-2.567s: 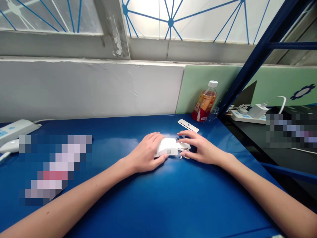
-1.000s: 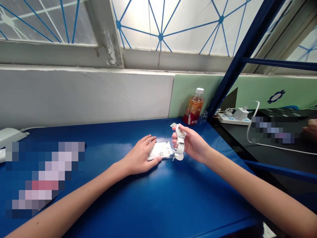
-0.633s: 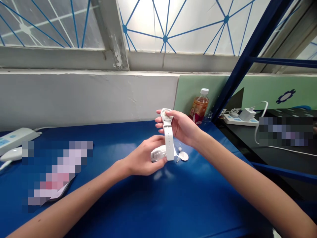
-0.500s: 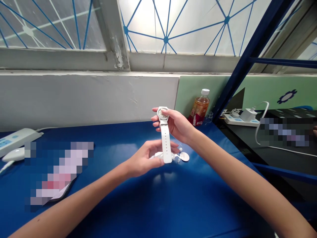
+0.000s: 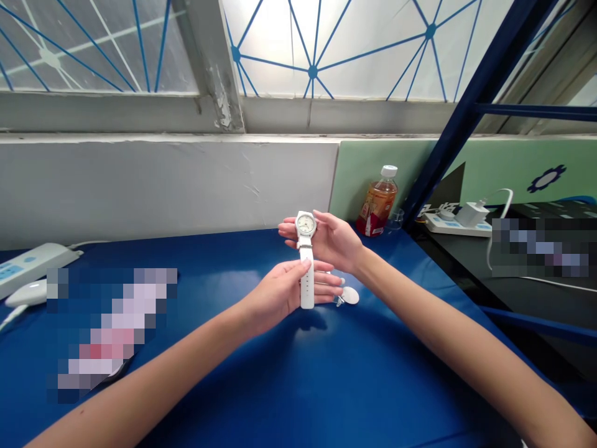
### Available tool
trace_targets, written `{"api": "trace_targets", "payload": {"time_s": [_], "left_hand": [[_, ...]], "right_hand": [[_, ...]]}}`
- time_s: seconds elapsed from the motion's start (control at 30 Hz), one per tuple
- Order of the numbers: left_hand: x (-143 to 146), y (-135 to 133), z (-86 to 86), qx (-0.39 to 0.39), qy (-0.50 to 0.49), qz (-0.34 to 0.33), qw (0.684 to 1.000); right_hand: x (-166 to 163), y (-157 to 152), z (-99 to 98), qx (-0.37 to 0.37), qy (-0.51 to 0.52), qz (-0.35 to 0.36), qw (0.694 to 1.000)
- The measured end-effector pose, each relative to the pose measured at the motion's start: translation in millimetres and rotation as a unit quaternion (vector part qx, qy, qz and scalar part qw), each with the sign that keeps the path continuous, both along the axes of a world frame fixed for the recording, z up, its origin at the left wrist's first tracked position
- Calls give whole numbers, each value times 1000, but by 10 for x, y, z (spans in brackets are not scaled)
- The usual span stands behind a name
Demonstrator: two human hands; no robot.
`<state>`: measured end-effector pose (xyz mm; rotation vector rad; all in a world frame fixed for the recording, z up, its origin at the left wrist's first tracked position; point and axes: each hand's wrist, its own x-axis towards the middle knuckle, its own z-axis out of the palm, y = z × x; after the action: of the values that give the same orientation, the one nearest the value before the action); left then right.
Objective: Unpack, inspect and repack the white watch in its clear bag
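Note:
A white wristwatch (image 5: 306, 225) with a round dial hangs above the table, its dial at the top and its long perforated strap pointing down towards me. My left hand (image 5: 280, 289) pinches the strap, thumb on top and fingers stretched out beneath it. Behind and beside the dial is my right hand (image 5: 339, 244), its fingers extended and its thumb lifted off the watch; whether those fingers touch the back of the case I cannot tell. On the table just past my left fingertips lies a white round disc (image 5: 351, 295) with some small clear bits, partly hidden.
A blue table (image 5: 326, 379) spans the front. A drink bottle (image 5: 377, 202) stands by the green panel. At left are a power strip (image 5: 35, 264), a white mouse-like object (image 5: 28, 292) and a blurred-out flat item. A blue metal frame (image 5: 448, 149) rises at right.
My right thumb has come off the dial and the right fingers have opened. My left hand has moved up and now holds the strap, its thumb on top.

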<state>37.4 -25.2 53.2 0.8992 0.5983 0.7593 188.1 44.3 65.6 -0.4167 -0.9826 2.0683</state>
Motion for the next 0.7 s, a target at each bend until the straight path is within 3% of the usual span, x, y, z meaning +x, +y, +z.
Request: {"api": "trace_targets", "payload": {"time_s": [0.23, 0.7], "left_hand": [[14, -6, -29, -68, -4, 21, 997], [13, -38, -21, -60, 14, -15, 998]], "right_hand": [[72, 4, 37, 5, 12, 45, 999], [-9, -89, 25, -12, 1, 91, 996]]}}
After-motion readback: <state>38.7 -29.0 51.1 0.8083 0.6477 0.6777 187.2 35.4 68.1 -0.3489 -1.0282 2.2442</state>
